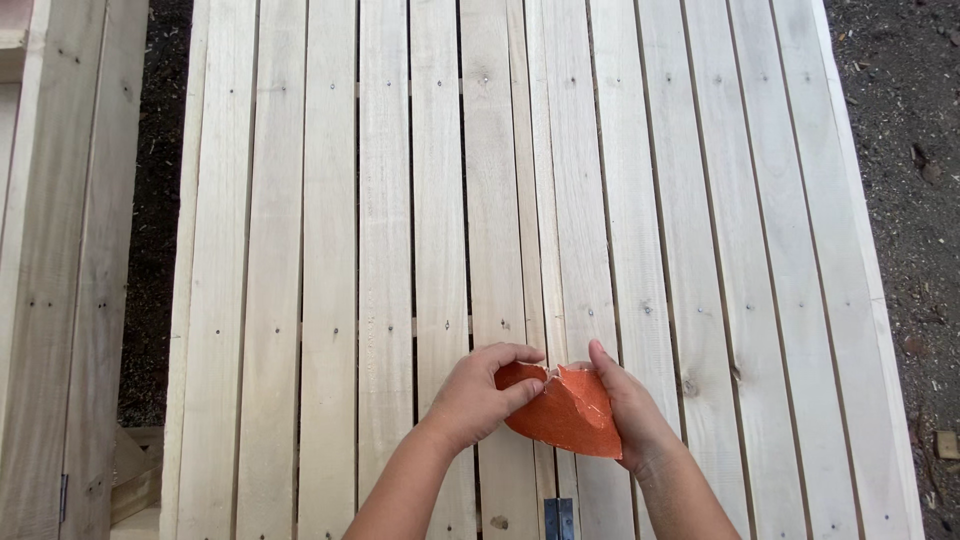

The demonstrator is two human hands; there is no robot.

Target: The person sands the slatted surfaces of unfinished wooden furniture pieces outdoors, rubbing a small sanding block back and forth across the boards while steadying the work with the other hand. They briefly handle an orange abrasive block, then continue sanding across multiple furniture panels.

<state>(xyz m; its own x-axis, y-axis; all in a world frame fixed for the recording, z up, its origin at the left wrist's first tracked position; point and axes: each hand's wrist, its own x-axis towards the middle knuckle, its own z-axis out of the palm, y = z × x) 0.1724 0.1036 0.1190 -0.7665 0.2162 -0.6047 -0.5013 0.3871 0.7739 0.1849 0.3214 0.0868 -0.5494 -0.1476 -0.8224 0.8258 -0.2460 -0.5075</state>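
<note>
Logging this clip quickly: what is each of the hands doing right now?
Left hand: closed, pinching the orange sandpaper at its left edge.
Right hand: closed, gripping the same sandpaper's right edge.

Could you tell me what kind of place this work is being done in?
Probably an outdoor woodworking spot. A panel of pale nailed slats lies over dark bare soil, and both hands hold a torn orange abrasive sheet.
</note>
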